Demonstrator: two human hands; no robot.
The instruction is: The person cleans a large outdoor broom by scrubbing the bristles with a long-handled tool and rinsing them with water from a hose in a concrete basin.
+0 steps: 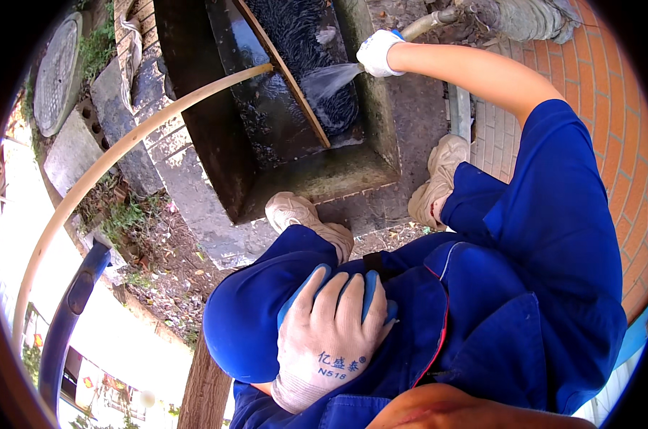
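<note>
My right hand (381, 53), in a white glove with blue at the fingers, is stretched out to the upper right. It is closed around the end of a pale hose (425, 25), and a fan of water (330, 81) sprays left from it into a stone trough (375, 107). Below, my left hand (335, 329) lies on my blue work trousers near the knee. Its fingers are extended in a similar glove, and it holds nothing. Inside the trough, a narrow wooden board (288, 79) slants across dark, rippling water (285, 21). A long pale pole (159, 118) meets that board and reaches out to the lower left.
My beige shoes (295, 211) stand at the trough's near end. A thick wrapped pipe (521, 20) lies at the upper right beside orange brick paving (588, 79). On the left are a round manhole cover (58, 75), broken slabs (74, 161) and a dark blue curved bar (74, 307).
</note>
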